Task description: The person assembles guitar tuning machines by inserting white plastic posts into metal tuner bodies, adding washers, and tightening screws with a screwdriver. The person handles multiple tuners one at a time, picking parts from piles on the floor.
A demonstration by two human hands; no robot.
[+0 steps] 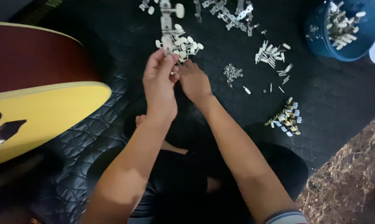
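Observation:
My left hand (pixel 159 85) and my right hand (pixel 194 81) meet over a black quilted mat (pixel 112 108). The left fingers pinch a small metal tuner piece with a white knob at the near edge of a pile of white-knobbed tuner parts (pixel 180 45). My right fingertips touch the same small piece from the right. A metal tuner strip with white knobs (pixel 167 16) lies just beyond the pile.
A yellow-topped acoustic guitar body (pixel 38 112) lies at the left. Small silver washers (pixel 232 74), white-tipped pegs (pixel 271 54), brass-coloured tuner parts (pixel 288 118) and metal plates (pixel 233 14) are spread to the right. A blue tub (pixel 345 29) of parts stands at the far right. Brown stone floor (pixel 353 178) shows at the lower right.

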